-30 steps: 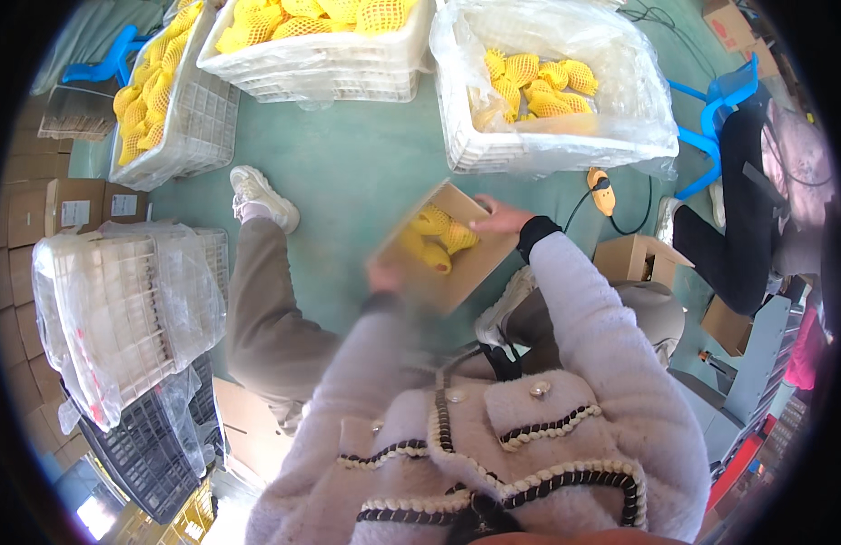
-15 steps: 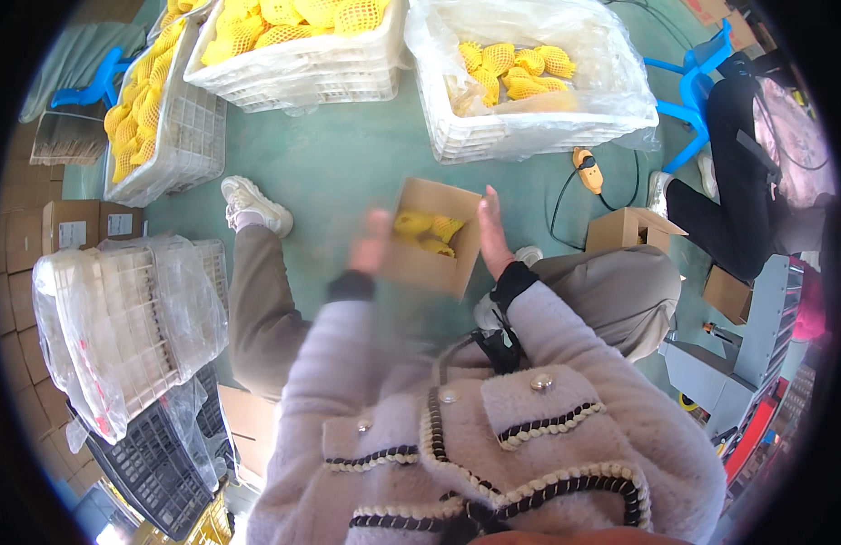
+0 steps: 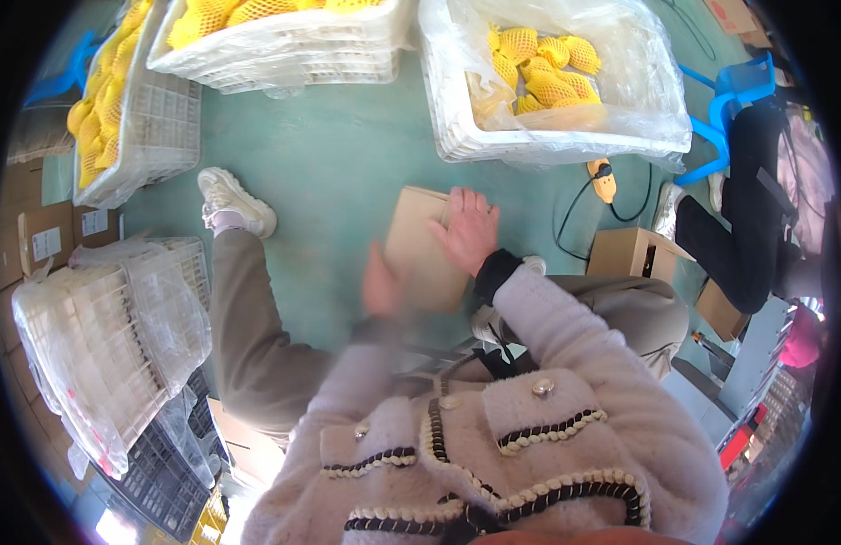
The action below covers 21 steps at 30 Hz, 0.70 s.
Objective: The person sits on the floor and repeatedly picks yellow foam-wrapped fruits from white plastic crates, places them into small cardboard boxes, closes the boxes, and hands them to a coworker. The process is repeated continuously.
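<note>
A small brown cardboard box [image 3: 425, 263] sits low in front of me, between my legs, with its top closed over. My right hand [image 3: 468, 232] lies on the top near its right edge, fingers stretched out and thumb spread to the left. At the near left side of the box is my left hand [image 3: 381, 283], smeared by motion, so its fingers are not clear. The box's contents are hidden under the closed top.
White crates [image 3: 561, 141] holding yellow net-wrapped items [image 3: 548, 73] stand ahead and to the left. An orange power socket [image 3: 603, 182] with black cable lies on the floor beyond my right knee. An open carton [image 3: 631, 253] and a co-worker's leg [image 3: 743, 222] are at right.
The box was open with yellow net-wrapped items showing; now its top is closed. My right hand has moved from the box's side onto the top. My left hand has moved lower.
</note>
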Motion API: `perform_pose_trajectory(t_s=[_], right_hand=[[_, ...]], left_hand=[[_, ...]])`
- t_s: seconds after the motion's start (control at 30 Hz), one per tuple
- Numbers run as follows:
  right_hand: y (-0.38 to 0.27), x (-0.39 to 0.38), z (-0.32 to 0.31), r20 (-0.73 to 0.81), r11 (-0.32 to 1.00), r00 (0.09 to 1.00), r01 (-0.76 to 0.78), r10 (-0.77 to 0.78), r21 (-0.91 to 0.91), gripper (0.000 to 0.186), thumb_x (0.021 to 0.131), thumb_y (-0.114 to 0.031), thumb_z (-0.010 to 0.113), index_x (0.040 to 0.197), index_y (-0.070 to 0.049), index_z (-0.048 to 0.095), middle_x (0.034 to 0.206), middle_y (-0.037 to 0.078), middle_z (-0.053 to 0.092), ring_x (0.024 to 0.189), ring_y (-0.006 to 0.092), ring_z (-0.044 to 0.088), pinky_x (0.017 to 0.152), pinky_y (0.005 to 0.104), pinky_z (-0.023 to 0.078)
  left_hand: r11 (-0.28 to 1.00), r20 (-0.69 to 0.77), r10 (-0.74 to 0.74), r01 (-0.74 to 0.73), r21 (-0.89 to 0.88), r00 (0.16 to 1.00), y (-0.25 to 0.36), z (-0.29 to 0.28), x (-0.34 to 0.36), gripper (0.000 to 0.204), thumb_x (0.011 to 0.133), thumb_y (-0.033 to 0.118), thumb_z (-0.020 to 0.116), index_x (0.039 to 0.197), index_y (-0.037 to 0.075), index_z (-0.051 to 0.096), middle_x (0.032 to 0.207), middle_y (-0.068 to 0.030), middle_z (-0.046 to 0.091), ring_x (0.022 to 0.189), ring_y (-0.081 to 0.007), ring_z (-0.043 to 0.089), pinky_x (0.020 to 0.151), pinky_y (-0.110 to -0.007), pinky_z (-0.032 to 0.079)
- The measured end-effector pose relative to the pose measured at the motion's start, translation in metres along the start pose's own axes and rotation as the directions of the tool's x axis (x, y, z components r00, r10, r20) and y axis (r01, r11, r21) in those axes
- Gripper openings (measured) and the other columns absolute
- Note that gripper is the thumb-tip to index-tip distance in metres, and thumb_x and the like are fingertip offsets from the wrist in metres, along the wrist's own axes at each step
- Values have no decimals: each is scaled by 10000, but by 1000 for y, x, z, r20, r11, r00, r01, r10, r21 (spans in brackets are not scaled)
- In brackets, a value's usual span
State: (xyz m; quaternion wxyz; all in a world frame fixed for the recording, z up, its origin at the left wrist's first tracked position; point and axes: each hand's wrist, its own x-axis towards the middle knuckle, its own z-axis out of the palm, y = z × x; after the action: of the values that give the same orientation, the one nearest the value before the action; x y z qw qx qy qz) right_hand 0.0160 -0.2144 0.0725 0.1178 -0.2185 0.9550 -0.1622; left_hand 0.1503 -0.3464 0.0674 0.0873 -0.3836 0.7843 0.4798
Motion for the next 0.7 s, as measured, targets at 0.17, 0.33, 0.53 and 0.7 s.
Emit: perform_pose_trajectory(t_s=[0.17, 0.33, 0.53, 0.7], right_hand=[[19, 35, 1, 52, 974, 972, 228, -227, -7, 446, 864, -477, 558, 938, -39, 586, 860, 142, 622, 819, 330, 612, 668, 474, 479], [20, 37, 14, 12, 981, 983, 180, -181, 77, 407, 882, -456, 527, 918, -56, 593, 787, 173, 629, 731, 359, 610, 649, 474, 490], [36, 2, 17, 62, 987, 996, -66, 57, 148, 564, 818, -581, 581, 1028, -58, 611, 876, 184, 670, 835, 352, 648, 769, 465, 493], [62, -19, 1, 257, 890, 966, -81, -41, 448, 807, 641, -599, 736, 1244, -92, 558, 1035, 171, 673, 966, 358, 638, 849, 451, 480]], left_hand=[[856, -158, -295, 187, -482, 942, -17, 31, -34, 802, 821, 301, 744, 1423, 1, 308, 1395, -195, 431, 1250, -303, 461, 1030, -424, 392], [323, 248, -399, 388, -863, 883, -28, 61, -43, 713, 916, 534, 565, 1435, 95, 347, 1420, -68, 436, 1257, -258, 453, 1029, -432, 400], [534, 268, -234, 354, -768, 935, -55, 56, -34, 703, 934, 544, 518, 1408, 43, 381, 1370, -102, 491, 1255, -250, 471, 1040, -437, 388], [481, 368, -104, 370, -795, 924, -68, 32, -23, 651, 950, 478, 514, 1399, 23, 389, 1368, -133, 495, 1240, -280, 490, 1036, -438, 397]])
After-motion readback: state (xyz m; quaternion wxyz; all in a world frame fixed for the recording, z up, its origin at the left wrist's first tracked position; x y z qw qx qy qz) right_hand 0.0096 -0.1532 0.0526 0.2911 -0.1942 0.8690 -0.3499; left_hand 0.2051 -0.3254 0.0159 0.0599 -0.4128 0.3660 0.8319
